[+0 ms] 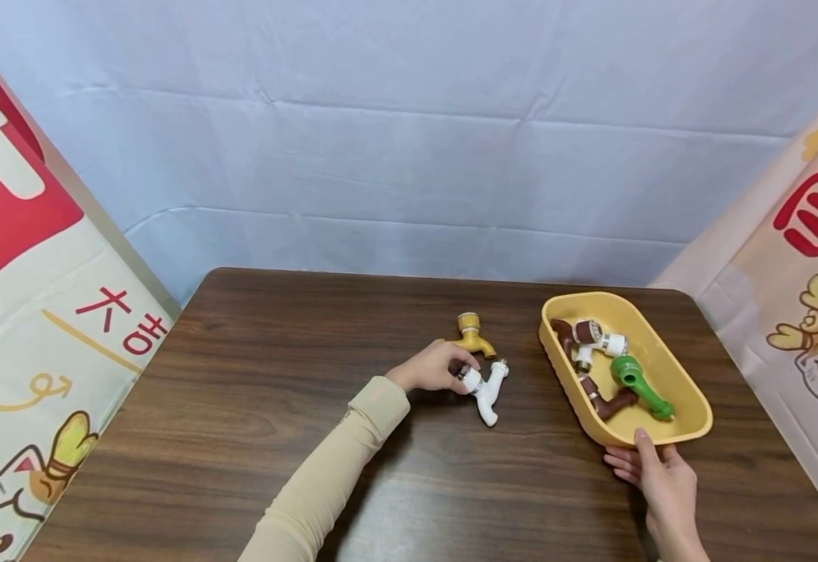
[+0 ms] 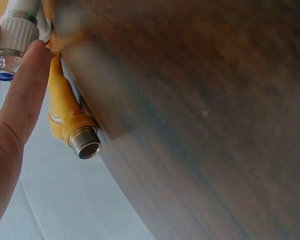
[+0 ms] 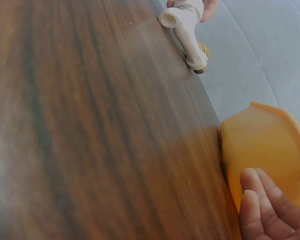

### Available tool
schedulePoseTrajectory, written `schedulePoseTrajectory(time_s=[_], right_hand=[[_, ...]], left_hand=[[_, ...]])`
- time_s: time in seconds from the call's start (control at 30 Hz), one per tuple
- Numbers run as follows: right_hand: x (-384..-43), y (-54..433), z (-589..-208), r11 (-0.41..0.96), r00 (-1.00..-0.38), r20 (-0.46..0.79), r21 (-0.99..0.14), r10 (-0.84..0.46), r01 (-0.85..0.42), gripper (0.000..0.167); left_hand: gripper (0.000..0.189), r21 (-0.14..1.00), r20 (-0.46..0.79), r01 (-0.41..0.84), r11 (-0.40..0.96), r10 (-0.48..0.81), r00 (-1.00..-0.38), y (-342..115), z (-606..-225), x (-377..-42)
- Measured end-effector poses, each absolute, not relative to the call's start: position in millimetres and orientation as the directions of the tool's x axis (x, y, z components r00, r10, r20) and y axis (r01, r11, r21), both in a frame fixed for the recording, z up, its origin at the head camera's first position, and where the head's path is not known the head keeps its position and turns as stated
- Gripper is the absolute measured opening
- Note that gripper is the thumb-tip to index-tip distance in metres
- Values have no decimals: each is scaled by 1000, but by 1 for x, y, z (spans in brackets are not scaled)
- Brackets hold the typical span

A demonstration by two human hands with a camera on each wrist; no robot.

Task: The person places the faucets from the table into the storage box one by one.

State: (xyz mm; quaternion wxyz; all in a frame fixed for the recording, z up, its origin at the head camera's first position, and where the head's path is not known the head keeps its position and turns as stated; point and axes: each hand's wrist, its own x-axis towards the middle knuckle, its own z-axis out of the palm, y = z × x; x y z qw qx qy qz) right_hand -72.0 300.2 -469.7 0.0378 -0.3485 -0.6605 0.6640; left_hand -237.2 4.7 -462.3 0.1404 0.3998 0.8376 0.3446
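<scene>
My left hand (image 1: 437, 367) pinches a white tap (image 1: 489, 394) by its ribbed handle, thumb and fingers around it. In the left wrist view, the handle's clear cap with a blue end shows beside the fingers. Just behind that hand lies a yellow tap (image 1: 475, 339), its threaded metal end (image 2: 85, 142) facing the left wrist camera. At the near end of a yellow plastic basket (image 1: 662, 343), my right hand (image 1: 669, 484) holds the rim, thumb over the edge and fingers along the outer wall. Inside the basket are brown taps (image 1: 613, 402), a white tap (image 1: 613, 344) and a green tap (image 1: 637, 382).
The dark wood-grain table (image 1: 240, 375) carries everything. A pale cloth (image 1: 381, 156) hangs behind its far edge. Printed banners stand at the left (image 1: 100, 312) and right (image 1: 816, 312) sides. The basket stands near the table's right edge.
</scene>
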Motion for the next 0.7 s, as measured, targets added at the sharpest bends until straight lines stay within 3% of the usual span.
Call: schedulePoseTrajectory(time_s=[0.7], right_hand=[[-72,301,-469,-131,-751,-421,-900,509,415,35]], left_hand=[[35,665,65,601,444,767,-638,7,-459,-234]])
